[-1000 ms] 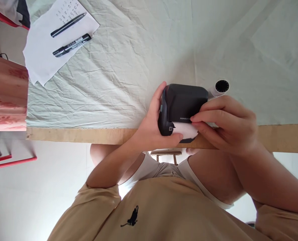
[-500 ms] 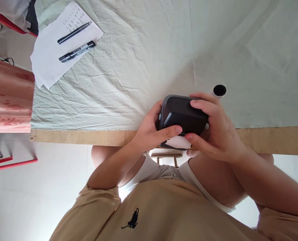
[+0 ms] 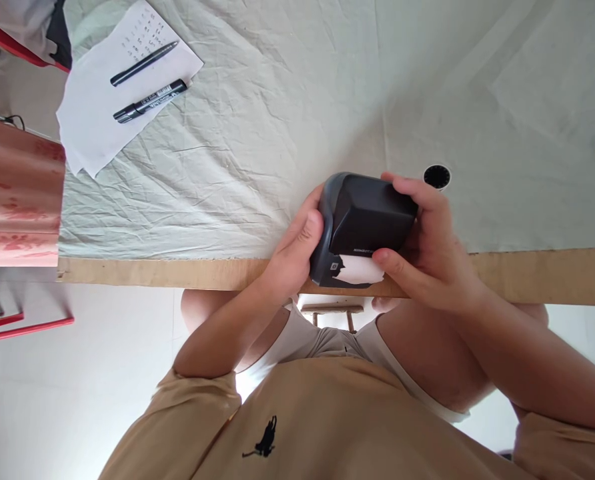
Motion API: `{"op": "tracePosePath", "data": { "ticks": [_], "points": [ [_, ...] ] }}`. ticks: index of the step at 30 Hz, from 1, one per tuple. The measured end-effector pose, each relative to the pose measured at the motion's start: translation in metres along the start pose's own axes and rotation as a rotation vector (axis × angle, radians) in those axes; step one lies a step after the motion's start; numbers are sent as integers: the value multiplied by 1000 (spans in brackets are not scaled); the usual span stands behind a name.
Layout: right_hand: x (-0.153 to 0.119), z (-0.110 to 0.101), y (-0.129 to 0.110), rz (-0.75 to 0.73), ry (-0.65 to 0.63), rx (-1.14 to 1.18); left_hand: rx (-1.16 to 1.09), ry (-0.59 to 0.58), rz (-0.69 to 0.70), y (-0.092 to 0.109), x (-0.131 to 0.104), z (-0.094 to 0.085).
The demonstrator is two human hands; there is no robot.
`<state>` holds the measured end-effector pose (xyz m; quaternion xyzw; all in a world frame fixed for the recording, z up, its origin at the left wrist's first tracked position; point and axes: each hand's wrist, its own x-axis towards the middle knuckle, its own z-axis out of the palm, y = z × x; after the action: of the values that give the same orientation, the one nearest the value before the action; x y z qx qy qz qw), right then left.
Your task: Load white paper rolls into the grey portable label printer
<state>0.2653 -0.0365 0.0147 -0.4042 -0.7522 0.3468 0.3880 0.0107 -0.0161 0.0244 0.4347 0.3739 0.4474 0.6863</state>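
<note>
Between my two hands, above the table's front edge, is a black and grey label printer (image 3: pixel 372 217) with light lettering along its dark cover. White label paper (image 3: pixel 361 269) shows at the side facing me, under that lettering. My left hand (image 3: pixel 297 241) grips the grey left side, its thumb lying along the edge. On the right, my right hand (image 3: pixel 435 247) is wrapped round the other end, fingers on the far corner and thumb by the paper. The printer's underside is hidden, as are some fingertips.
A small white cylinder with a black top (image 3: pixel 436 177) stands just beyond my right hand. At the far left lie paper sheets (image 3: pixel 97 113) with a pen (image 3: pixel 145 63) and a black marker (image 3: pixel 150 101) on them. A wooden edge (image 3: pixel 177 274) borders the wrinkled cloth (image 3: pixel 257 133).
The printer has turned and tilted, showing more of the label paper and lettering. My left thumb has drawn back from the cover to the left side; my right fingers have shifted toward the far corner.
</note>
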Motion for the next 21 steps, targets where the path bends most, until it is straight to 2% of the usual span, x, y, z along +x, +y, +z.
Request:
{"op": "tracePosePath", "data": {
  "ticks": [5, 10, 14, 21],
  "points": [
    [2, 0, -2, -43, 13, -91, -8, 84, -39, 3, 1, 4],
    [9, 1, 0, -138, 36, -158, -47, 103, -74, 11, 1, 7],
    [10, 4, -3, -152, 62, -205, -61, 114, -111, 14, 2, 8],
    [9, 7, -19, -162, 229, -420, -47, 115, -48, 1, 3, 5]
  ]
}}
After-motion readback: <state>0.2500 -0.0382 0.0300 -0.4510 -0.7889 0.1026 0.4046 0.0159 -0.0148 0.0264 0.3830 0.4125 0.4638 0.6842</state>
